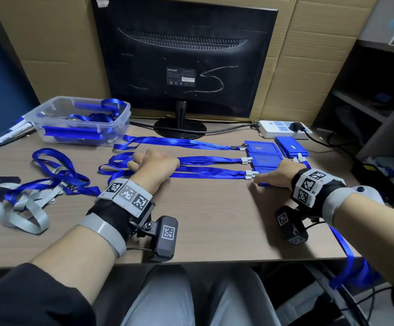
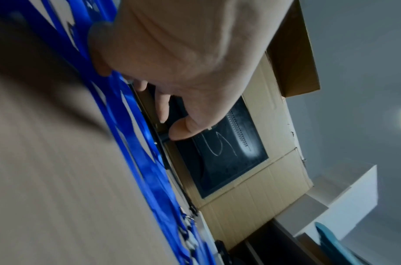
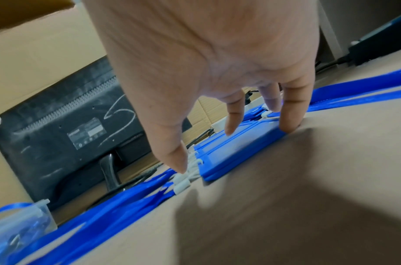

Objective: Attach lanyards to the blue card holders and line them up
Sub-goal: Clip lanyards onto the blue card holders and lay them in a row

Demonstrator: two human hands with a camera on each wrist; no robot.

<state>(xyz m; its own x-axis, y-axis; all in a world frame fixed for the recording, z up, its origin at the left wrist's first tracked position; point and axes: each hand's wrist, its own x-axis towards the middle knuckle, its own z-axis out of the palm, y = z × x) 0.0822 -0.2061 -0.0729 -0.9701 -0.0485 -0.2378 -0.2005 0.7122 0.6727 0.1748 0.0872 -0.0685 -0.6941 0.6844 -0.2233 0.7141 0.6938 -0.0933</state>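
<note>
Three blue card holders lie in a row at the table's right middle: far (image 1: 260, 147), middle (image 1: 265, 158), nearest (image 1: 265, 171). Each has a blue lanyard clipped on and stretched out to the left; the nearest lanyard (image 1: 205, 174) runs under my left hand (image 1: 154, 164). That hand rests loosely curled on the straps (image 2: 117, 100). My right hand (image 1: 277, 176) presses straight fingers (image 3: 289, 114) on the nearest holder (image 3: 235, 154), thumb by its white clip (image 3: 183, 182). A fourth holder (image 1: 291, 147) lies further right; its lanyard (image 1: 346, 252) hangs over the table edge.
A clear plastic bin (image 1: 120, 118) with more blue lanyards stands at the back left. Loose blue and grey lanyards (image 1: 33, 184) lie tangled at the left. A monitor (image 1: 184, 55) on its stand and a white power strip (image 1: 276, 128) line the back.
</note>
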